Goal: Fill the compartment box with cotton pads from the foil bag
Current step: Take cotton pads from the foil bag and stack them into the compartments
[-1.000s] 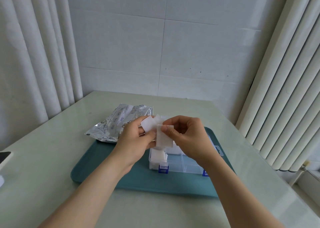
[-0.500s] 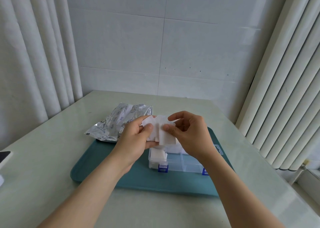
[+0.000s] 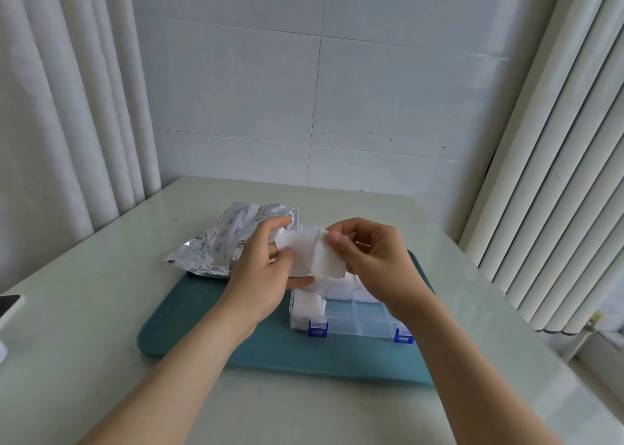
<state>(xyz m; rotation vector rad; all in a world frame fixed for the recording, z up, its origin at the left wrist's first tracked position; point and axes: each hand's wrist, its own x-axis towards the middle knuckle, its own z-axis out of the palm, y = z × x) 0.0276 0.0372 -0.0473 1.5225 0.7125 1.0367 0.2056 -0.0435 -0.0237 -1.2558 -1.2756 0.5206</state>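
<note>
head view: only view given.
left hand (image 3: 270, 269): closed on the left side of a small stack of pads (image 3: 312, 257), thumb on top, fingers under.
right hand (image 3: 368, 259): pinching the top pad at its upper right edge, thumb pressed on it, other fingers curled behind.
pads: held in the air over the back of the box (image 3: 351, 313), not yet in any compartment.
box: clear, open, on the tray (image 3: 202, 323); near-left compartment holding pads, back row white with pads too; near-middle and near-right compartments look empty; two blue latches at the front edge.
bag (image 3: 229, 242): crumpled foil, just behind the left hand, lying half on the tray and half on the tabletop (image 3: 84, 309).
risk, peeling: pads thin and clinging; likely two lifting together, or one tearing or creasing if pulled hard.
risk, dropping: loose grip on the stack could let pads fan out and fall on the tray, outside the box.
risk, misplacing: hands covering the back row; easy to push a pad into an already full compartment and spring others out.
in the way: both wrists over the box, hiding the back compartments; how full these are cannot be told.
around: white object (image 3: 8, 306) at the left edge of the tabletop, well apart; curtains at both sides, tiled wall behind; none of these obstructing.
</note>
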